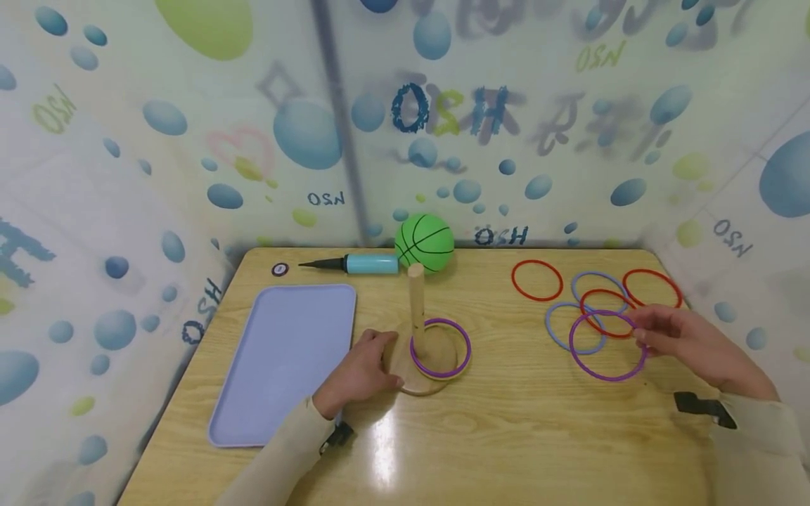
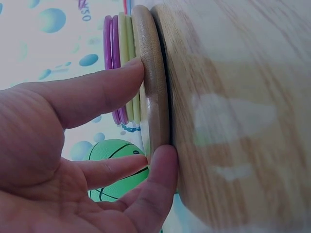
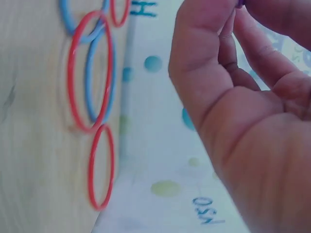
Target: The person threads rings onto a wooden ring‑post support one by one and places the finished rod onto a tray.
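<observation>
A wooden ring-toss stand rises from a round base near the table's middle. Purple rings and yellow rings lie stacked round its post. My left hand grips the base's left rim, thumb and fingers spread along its edge in the left wrist view. On the right, my right hand pinches a purple ring between thumb and fingers. That ring overlaps red and blue rings in the head view. Only a speck of it shows at the fingertips in the right wrist view.
Red rings and blue rings lie at the table's right, some overlapping. Behind the stand sit a green ball and a blue hand pump. A lilac tray lies left, below a small round disc.
</observation>
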A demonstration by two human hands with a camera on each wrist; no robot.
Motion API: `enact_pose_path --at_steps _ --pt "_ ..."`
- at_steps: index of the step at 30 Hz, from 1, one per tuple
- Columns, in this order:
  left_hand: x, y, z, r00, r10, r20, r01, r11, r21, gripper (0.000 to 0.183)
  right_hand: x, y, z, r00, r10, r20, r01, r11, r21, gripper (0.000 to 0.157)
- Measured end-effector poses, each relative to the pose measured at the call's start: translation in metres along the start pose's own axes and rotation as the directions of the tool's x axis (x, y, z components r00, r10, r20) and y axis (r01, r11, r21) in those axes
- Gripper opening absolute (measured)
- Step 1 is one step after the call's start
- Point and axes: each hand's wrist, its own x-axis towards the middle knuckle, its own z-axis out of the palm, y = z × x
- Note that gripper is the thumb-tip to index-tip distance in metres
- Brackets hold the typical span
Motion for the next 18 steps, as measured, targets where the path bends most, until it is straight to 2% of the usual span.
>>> enact_pose_path --at_steps 9,18 --pt "-0.001 0.000 0.001 1.000 -0.003 0.000 0.003 1.000 0.003 0.091 0.005 -0.027 0.007 1.000 -0.029 0.008 0.029 0.999 0.031 0.031" --pt "0.000 0.003 -0.001 1.000 -0.009 0.004 0.009 1.000 0.005 0.091 0.012 -0.058 0.013 0.992 -0.129 -0.005 0.129 0.988 0.085 0.034"
